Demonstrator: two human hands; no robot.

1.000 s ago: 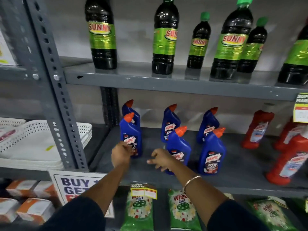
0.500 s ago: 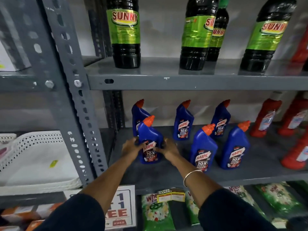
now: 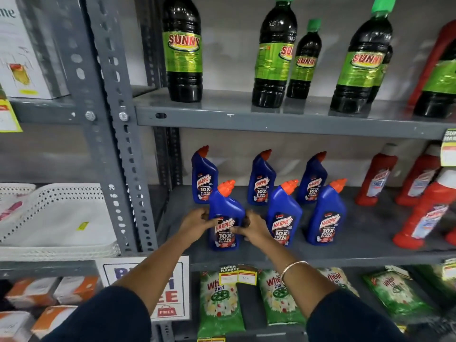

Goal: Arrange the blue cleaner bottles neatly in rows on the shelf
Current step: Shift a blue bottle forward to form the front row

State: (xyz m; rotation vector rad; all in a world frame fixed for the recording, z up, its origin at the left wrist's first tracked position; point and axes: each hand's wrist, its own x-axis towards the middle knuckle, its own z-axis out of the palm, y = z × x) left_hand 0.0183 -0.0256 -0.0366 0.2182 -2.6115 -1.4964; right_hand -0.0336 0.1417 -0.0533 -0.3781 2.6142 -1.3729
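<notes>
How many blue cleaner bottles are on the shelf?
6: back row left, middle, right; front row left, held by both hands, middle, right.

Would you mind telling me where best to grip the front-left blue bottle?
Probably the broad lower body of the blue bottle, from the front, a hand on each flank as the left hand and right hand do: upright, narrow angled neck.
</notes>
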